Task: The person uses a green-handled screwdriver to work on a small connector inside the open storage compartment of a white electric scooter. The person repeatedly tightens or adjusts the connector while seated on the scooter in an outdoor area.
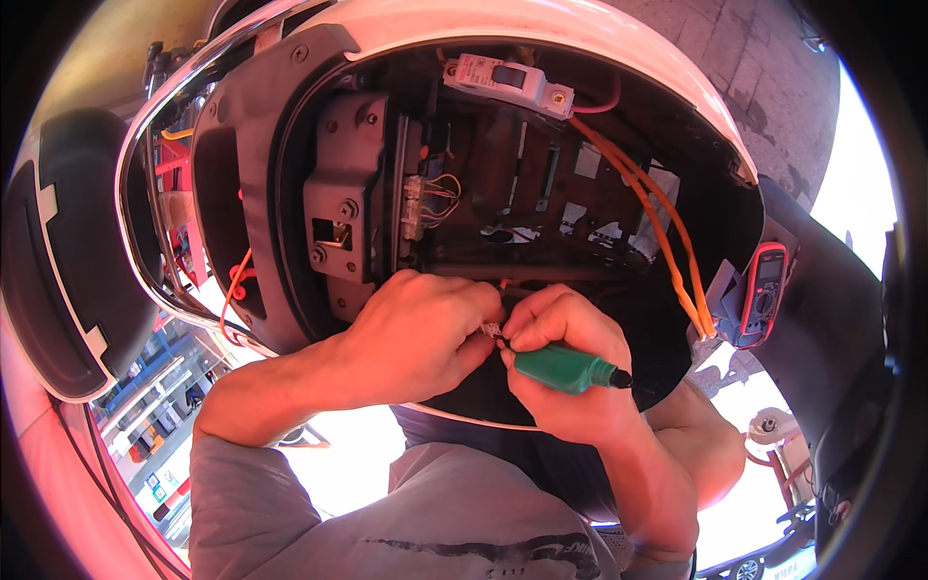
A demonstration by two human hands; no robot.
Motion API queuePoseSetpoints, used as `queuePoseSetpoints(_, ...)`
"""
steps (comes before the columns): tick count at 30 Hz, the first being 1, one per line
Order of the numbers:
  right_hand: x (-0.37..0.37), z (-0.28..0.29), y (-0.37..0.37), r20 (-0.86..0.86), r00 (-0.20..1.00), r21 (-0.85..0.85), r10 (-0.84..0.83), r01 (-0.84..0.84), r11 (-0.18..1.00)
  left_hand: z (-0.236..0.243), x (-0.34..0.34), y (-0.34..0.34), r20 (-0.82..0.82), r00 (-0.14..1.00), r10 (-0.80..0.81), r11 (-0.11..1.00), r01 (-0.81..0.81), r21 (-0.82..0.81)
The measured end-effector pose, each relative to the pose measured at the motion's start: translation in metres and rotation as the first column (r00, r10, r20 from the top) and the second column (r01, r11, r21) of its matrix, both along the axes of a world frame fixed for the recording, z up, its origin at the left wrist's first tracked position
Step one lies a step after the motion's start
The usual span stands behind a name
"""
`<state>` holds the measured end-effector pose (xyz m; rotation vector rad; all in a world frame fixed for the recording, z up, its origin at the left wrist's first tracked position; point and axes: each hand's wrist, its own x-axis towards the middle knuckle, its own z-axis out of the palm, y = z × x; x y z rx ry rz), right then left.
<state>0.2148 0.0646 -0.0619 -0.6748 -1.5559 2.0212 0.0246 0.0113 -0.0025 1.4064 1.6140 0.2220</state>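
My left hand [416, 324] is closed, its fingertips pinching a small pale wire connector [492, 330] over the near edge of a scooter's open underseat bay. Close beside it, my right hand [570, 338] is closed around a green-handled tool [556, 368] with a black end pointing right. The tool's other end lies near the connector, mostly hidden by my fingers; whether it touches cannot be told. Just beyond my hands, another clear connector with thin wires [416, 206] is fixed by a metal bracket [353, 184].
A white circuit breaker [509, 85] sits at the bay's far rim, with thick orange cables [667, 237] running from it down the right side. A red and black multimeter [764, 295] rests at the right. The raised dark seat [82, 232] is at the left.
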Motion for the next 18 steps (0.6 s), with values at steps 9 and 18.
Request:
queuePoseSetpoints(9, -0.0024, -0.0016, -0.0072, 0.056, 0.995, -0.081, -0.077, 0.082, 0.993, -0.0034, 0.0015, -0.0017, -0.032, 0.998, -0.048, 0.997, 0.05, 0.064)
queuePoseSetpoints(18, -0.0021, -0.0006, -0.0034, 0.053, 0.997, -0.046, -0.05, 0.053, 0.998, -0.0035, -0.0003, -0.0007, -0.004, 1.0, 0.005, 0.998, -0.004, 0.062)
